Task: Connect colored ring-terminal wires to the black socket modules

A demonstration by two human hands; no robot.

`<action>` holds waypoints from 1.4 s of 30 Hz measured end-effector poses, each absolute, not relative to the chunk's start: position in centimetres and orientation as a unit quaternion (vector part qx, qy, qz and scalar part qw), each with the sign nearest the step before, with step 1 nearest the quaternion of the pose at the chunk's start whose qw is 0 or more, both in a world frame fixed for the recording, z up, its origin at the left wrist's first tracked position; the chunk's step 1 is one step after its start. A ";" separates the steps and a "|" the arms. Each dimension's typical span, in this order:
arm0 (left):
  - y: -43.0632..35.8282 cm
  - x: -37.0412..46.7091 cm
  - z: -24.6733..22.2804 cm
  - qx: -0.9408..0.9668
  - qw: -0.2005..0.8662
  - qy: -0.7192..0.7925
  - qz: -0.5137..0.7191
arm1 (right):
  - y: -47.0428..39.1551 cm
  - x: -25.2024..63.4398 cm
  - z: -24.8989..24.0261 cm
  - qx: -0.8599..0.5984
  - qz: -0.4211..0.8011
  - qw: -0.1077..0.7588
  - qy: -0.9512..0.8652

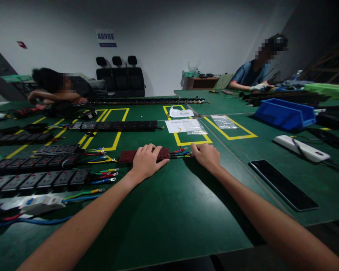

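A dark red socket strip (126,156) lies flat on the green table (169,218) in front of me. My left hand (147,162) rests over its right half, fingers curled onto it. Short red, blue, green and yellow wires (181,152) stick out of the strip's right end. My right hand (205,155) is at those wire ends, fingertips pinching them.
Rows of black socket strips (39,177) with coloured leads fill the left side. A long black strip (115,125) lies farther back. Paper sheets (183,125), a blue bin (285,113), a white power strip (301,148) and a black panel (282,184) are on the right. Two other people work at the back.
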State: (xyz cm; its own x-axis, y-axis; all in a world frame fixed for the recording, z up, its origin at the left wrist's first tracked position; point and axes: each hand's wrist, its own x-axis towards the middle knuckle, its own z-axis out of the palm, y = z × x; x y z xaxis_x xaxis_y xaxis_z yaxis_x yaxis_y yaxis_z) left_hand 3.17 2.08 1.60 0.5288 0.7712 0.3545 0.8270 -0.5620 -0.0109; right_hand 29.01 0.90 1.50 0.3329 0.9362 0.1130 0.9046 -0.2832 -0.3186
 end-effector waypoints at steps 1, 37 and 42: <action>2.1 3.2 1.6 -0.870 0.089 -0.459 -0.157 | 0.9 29.0 1.5 -0.797 0.048 0.162 -0.580; 2.0 3.1 1.5 -0.868 0.087 -0.462 -0.157 | 1.1 29.2 0.8 -0.761 0.057 0.159 -0.627; 2.0 3.1 1.6 -0.868 0.079 -0.464 -0.158 | 1.1 29.2 0.8 -0.760 0.061 0.162 -0.626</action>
State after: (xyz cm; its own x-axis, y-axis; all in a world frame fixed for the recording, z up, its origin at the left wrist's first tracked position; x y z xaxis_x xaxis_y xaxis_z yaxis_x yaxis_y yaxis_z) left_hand 3.11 2.00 1.59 0.5197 0.7804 0.3477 0.8303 -0.5572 0.0096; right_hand 29.24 1.15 0.82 0.2088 0.9719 0.1089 0.9322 -0.1641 -0.3225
